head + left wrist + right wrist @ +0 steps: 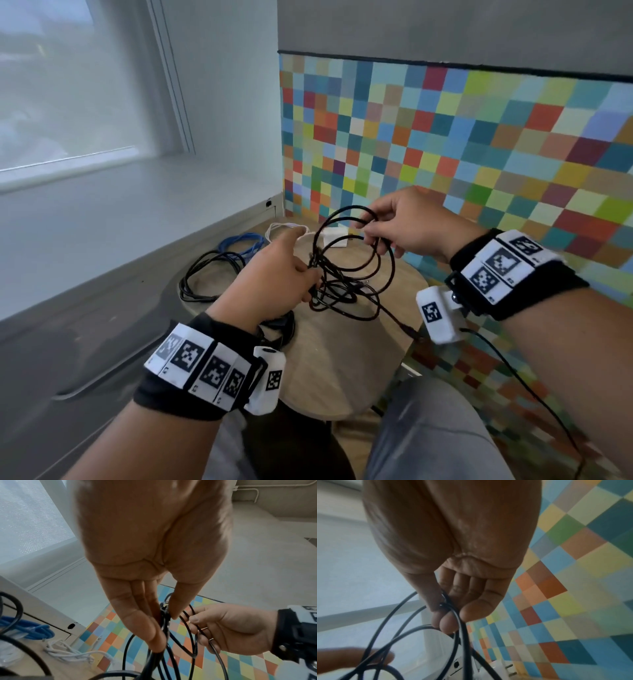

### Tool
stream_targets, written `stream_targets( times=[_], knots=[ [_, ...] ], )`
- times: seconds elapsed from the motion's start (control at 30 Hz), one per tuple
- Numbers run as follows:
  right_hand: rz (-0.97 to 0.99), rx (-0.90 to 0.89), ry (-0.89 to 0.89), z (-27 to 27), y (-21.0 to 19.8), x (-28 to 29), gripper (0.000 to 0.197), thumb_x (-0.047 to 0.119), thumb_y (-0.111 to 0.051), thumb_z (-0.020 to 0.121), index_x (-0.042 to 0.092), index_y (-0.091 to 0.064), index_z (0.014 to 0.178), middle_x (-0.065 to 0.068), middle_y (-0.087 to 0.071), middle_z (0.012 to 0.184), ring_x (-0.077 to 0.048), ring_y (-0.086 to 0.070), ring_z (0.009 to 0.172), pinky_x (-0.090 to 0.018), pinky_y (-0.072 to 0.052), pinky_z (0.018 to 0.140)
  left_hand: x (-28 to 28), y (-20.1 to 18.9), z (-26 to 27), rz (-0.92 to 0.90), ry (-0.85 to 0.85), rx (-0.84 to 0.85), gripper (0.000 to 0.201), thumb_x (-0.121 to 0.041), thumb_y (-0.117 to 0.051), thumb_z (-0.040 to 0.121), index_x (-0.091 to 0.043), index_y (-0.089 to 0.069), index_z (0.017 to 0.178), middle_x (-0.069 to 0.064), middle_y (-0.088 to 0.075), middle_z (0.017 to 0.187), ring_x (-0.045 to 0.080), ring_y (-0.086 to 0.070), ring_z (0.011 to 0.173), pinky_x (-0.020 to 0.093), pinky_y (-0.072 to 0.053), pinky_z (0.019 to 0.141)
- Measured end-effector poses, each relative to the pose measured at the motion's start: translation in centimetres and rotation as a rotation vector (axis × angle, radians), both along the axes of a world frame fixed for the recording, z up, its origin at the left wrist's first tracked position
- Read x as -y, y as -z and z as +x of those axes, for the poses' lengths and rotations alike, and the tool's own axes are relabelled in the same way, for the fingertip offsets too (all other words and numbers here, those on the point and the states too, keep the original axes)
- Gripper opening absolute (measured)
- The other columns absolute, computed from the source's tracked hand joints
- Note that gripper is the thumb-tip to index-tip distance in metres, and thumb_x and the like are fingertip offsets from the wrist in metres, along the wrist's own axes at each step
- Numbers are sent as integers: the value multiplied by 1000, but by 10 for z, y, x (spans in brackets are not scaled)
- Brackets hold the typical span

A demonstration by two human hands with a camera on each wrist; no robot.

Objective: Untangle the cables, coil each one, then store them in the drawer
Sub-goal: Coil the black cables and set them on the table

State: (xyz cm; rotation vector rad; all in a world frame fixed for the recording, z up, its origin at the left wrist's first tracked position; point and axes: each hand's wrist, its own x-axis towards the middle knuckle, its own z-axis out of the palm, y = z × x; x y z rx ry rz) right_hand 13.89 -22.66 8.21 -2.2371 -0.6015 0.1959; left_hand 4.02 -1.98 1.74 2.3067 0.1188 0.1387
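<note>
1. We are mid-coil on the black cable: our left hand pinches the gathered strands, and our right hand curls its fingers round the loops, both held above the round table.
2. Next, we judge, we draw in the trailing end that hangs past the table's right edge and lay it on as further loops.
3. Farther back lie another black cable, a blue cable and a white cable, near the far rim; room there is tight.
4. The drawer we cannot make out.
</note>
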Motion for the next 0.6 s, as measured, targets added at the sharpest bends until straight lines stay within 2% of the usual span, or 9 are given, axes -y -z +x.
stream_targets(
  times=[0.13,0.27,0.37,0.47,0.6],
  knots=[
    [150,-21,100,12,1,4,7,9,-68,98,7,-75,99,-15,-75,81,-20,-66,62,-30,-49,49,-6,2,-1,34,-54,55,39,-20,-55,100,-30,-56,137,-11,-76,86,1,-72,71,35,-63,81],
    [340,-43,191,13,-6,20,11,13,-69,99,5,-75,96,-12,-71,80,-17,-61,53,-27,-52,47,-15,-9,-5,-235,-124,163,31,-12,-49,103,-33,-60,123,-4,-76,88,12,-76,69,44,-64,78],
    [407,-44,227,5,-8,37,12,13,-66,101,7,-74,94,-6,-72,76,-19,-64,60,-33,-56,56,-8,-22,-14,-416,-148,261,30,-10,-49,105,-30,-61,124,1,-75,92,21,-77,72,45,-64,79],
    [424,9,202,-12,-7,52,7,5,-64,99,6,-71,102,-2,-75,78,-23,-70,73,-38,-57,67,3,-29,-24,-453,-117,366,30,-11,-50,106,-31,-63,123,1,-73,95,21,-77,73,43,-64,79],
    [251,152,134,-43,5,62,29,-3,-68,95,16,-64,117,-1,-79,98,-11,-75,96,-28,-58,86,13,-27,-32,-400,-79,422,33,-13,-56,104,-43,-66,114,-4,-71,99,12,-77,77,40,-63,82]
  ],
)
